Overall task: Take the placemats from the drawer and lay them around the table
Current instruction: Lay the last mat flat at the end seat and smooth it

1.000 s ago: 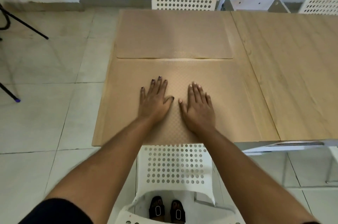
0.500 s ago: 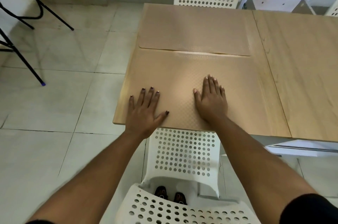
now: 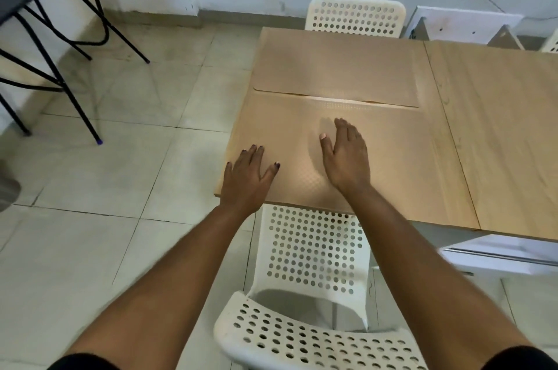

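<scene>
Two tan placemats lie flat on the left end of the wooden table (image 3: 498,128). The near placemat (image 3: 392,158) has a fine embossed texture and reaches the table's front edge. The far placemat (image 3: 335,70) lies just beyond it, their edges almost meeting. My left hand (image 3: 247,176) rests flat with straight fingers on the near placemat's front left corner. My right hand (image 3: 347,158) hovers over or lightly touches the middle of the same mat, fingers straight and together.
A white perforated chair (image 3: 314,252) stands tucked under the near edge below my arms, another (image 3: 356,16) at the far side. A white open drawer (image 3: 498,255) sticks out under the table at right. Black metal stand legs (image 3: 75,46) are on the tiled floor, left.
Both hands slid apart across the near placemat, the left toward the front left corner. The right hand then turned slightly on edge. My view shifted left.
</scene>
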